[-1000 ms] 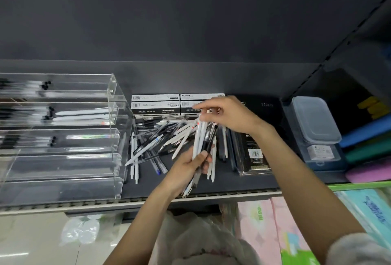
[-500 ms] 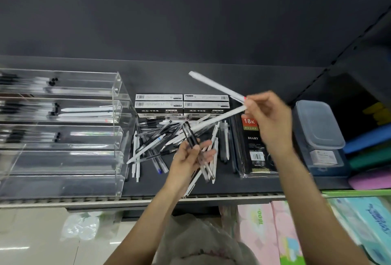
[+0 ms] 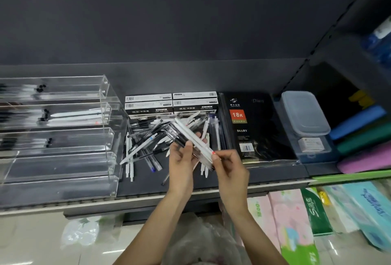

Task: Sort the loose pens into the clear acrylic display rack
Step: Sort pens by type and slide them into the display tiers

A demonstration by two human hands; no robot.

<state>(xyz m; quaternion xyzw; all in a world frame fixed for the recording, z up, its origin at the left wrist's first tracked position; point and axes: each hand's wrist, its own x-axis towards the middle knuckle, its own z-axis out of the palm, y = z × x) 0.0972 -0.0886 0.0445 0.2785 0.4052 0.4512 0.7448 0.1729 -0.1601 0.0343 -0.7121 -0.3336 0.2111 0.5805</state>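
A heap of loose pens [image 3: 148, 140], white, black and clear, lies on the dark shelf right of the clear acrylic display rack [image 3: 63, 133]. The rack has stepped tiers; its upper tiers hold pens, its lower tiers look bare. My left hand [image 3: 182, 159] grips a bundle of black and clear pens [image 3: 178, 136] above the heap. My right hand [image 3: 227, 164] pinches the red-tipped ends of two white pens [image 3: 191, 136], which lie slanted against that bundle.
Stacked pen boxes [image 3: 171, 104] stand behind the heap. A black diary [image 3: 254, 129] lies to the right, then a lidded plastic box [image 3: 304, 114] and coloured cases [image 3: 364, 140]. The shelf's front edge [image 3: 148, 199] runs below my hands; tissue packs [image 3: 296, 218] sit lower.
My right hand lifted two white pens out of the heap, then brought them down and left against the bundle in my left hand. The left hand stayed over the heap.
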